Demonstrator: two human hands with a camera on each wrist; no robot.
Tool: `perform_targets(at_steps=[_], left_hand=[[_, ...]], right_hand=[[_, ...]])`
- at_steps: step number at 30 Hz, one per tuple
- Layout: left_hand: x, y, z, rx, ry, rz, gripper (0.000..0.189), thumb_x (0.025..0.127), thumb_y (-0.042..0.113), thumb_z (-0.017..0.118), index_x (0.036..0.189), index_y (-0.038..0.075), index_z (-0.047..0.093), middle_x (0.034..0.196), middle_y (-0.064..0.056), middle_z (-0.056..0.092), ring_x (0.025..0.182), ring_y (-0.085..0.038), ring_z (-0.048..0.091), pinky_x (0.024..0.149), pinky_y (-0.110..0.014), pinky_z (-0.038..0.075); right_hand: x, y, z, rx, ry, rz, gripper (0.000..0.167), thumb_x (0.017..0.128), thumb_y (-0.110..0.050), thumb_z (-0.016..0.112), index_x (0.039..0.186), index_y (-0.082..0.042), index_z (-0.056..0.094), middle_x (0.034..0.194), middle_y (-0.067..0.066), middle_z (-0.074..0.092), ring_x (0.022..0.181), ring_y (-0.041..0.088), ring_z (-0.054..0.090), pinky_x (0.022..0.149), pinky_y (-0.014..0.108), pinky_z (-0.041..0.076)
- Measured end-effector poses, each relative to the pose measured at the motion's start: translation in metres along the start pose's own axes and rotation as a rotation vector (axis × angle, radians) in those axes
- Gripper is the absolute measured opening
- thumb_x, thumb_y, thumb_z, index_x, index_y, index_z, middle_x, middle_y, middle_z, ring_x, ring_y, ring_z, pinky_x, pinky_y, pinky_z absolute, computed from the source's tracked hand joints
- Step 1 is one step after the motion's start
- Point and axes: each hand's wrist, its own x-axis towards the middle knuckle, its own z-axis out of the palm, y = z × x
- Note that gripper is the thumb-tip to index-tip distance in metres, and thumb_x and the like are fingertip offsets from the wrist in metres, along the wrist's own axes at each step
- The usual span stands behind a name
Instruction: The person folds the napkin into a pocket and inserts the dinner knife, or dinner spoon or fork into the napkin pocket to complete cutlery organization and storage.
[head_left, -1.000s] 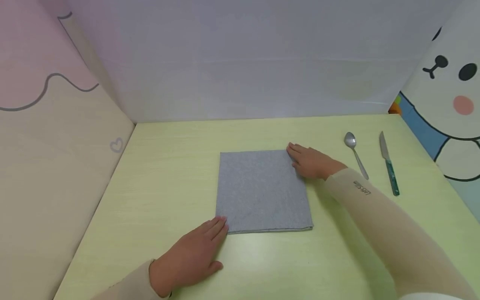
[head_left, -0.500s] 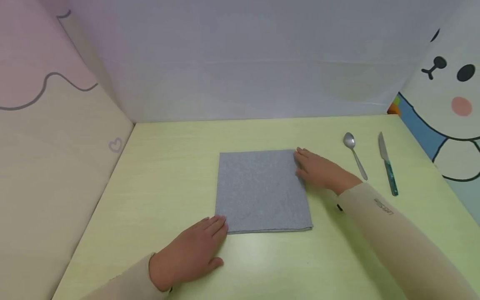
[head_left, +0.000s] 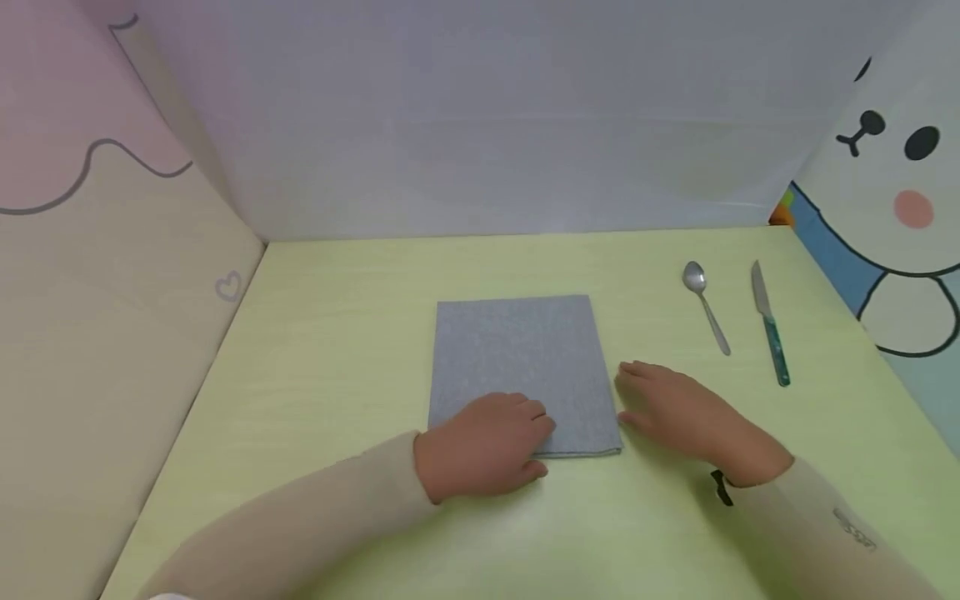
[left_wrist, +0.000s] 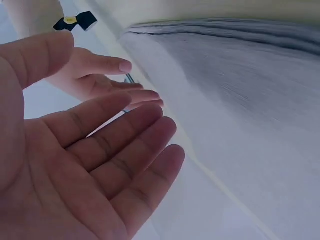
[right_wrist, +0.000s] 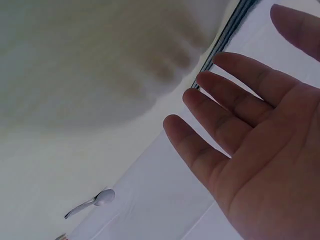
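A grey cloth (head_left: pixel 521 354), folded into a flat square, lies on the table. My left hand (head_left: pixel 486 446) is over its front left part in the head view and hides the near left corner. In the left wrist view the fingers of that hand (left_wrist: pixel 100 155) are loosely extended with nothing between them, and the stacked folds of the cloth (left_wrist: pixel 265 110) show beyond. Just right of the cloth's right edge is my right hand (head_left: pixel 686 421), fingertips close to that edge. Its fingers spread relaxed and hold nothing in the right wrist view.
To the right on the pale yellow table (head_left: pixel 337 333) lie a metal spoon (head_left: pixel 703 304) and a knife (head_left: pixel 771 325) with a green handle. A whitish backdrop (head_left: pixel 525 125) stands behind the table, with printed panels at both sides.
My left hand has left the cloth's near left corner and moved right over its front part. The right hand has come off the far right corner and moved toward me. The cloth looks unchanged.
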Motion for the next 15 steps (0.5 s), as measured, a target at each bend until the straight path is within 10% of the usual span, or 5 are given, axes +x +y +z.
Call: perform_targets(at_steps=[8, 15], left_hand=[[0.069, 0.029, 0.002, -0.011, -0.076, -0.064, 0.044, 0.099, 0.047, 0.068, 0.131, 0.017, 0.067, 0.116, 0.003, 0.067, 0.099, -0.015, 0.064, 0.080, -0.029, 0.056], [0.101, 0.043, 0.023, -0.114, -0.106, -0.203, 0.044, 0.090, 0.054, 0.076, 0.118, 0.020, 0.068, 0.093, 0.007, 0.065, 0.082, -0.013, 0.062, 0.068, -0.030, 0.055]], right_hand=[[-0.019, -0.005, 0.015, 0.003, 0.041, -0.090, 0.048, 0.095, -0.019, 0.075, 0.137, 0.000, 0.063, 0.148, 0.022, 0.052, 0.135, 0.045, 0.049, 0.105, 0.059, 0.045], [-0.029, -0.004, 0.015, 0.085, 0.039, -0.139, 0.047, 0.095, -0.013, 0.072, 0.140, -0.001, 0.062, 0.150, 0.020, 0.051, 0.136, 0.043, 0.049, 0.106, 0.058, 0.044]])
